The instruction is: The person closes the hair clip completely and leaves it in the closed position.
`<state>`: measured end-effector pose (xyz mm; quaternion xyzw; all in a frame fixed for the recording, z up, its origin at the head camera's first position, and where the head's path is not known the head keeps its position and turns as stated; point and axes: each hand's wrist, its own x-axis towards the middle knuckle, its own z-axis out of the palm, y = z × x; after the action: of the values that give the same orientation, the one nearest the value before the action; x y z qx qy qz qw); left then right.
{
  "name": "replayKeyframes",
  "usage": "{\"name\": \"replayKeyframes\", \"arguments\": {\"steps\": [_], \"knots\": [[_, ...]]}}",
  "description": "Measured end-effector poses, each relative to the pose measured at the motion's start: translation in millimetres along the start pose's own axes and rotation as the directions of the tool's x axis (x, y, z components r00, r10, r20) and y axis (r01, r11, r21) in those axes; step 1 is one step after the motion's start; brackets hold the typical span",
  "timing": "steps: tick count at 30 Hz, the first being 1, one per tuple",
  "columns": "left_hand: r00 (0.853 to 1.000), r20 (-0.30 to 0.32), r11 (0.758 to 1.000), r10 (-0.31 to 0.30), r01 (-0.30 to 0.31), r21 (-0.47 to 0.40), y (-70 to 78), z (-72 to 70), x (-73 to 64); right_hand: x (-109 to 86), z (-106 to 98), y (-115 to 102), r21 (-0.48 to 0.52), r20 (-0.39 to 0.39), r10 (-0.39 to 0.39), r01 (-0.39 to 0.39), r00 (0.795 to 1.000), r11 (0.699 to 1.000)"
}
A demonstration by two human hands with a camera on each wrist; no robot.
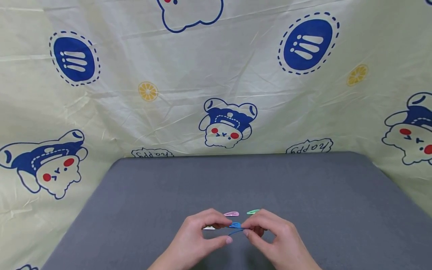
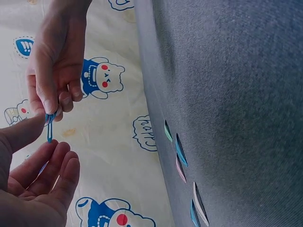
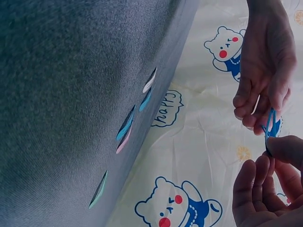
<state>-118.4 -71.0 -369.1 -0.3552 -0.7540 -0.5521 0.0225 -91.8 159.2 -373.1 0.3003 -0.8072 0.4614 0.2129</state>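
A blue snap hair clip [image 1: 235,232] is held above the table, and my right hand [image 1: 276,234] pinches one end between thumb and forefinger. Its two thin arms stand apart in the right wrist view. My left hand [image 1: 199,236] is at the clip's other end, thumb and forefinger spread, their tips right by it. Behind the hands lie more clips: pink [image 1: 231,214], green [image 1: 253,212], blue [image 1: 235,225] and white [image 1: 209,228]. A second blue clip [image 2: 193,213] lies beside the white one in the left wrist view, hidden by my left hand in the head view.
The grey cloth-covered table [image 1: 162,187] reaches back to a pale curtain [image 1: 189,63] printed with bears and orange slices. The loose clips lie close together just beyond my fingers.
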Motion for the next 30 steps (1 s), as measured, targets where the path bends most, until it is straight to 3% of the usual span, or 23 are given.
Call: {"name": "replayKeyframes", "arguments": {"steps": [6,13,17,23,30], "knots": [[0.996,-0.039,0.997,0.077,-0.077,0.007,-4.7,3.9,-1.8,-2.1,4.8,2.5,-0.018,-0.035,-0.041,0.04,0.999,0.999],[0.979,-0.125,0.987,0.16,-0.159,0.021,-7.8,8.6,1.4,-4.3,9.4,2.6,0.004,-0.062,-0.065,0.065,0.996,0.998],[0.978,-0.145,0.989,0.147,-0.147,0.009,-7.8,9.7,0.1,-6.2,14.5,4.6,0.035,-0.094,-0.086,0.089,0.992,0.995],[0.965,-0.175,0.98,0.196,-0.191,0.046,-8.2,11.3,-3.6,-9.1,22.1,11.0,0.08,-0.139,-0.183,0.195,0.973,0.978],[0.959,-0.202,0.98,0.196,-0.195,0.025,-7.9,13.2,-6.6,-8.8,21.9,6.5,0.099,-0.112,-0.059,0.07,0.992,0.993]]}}
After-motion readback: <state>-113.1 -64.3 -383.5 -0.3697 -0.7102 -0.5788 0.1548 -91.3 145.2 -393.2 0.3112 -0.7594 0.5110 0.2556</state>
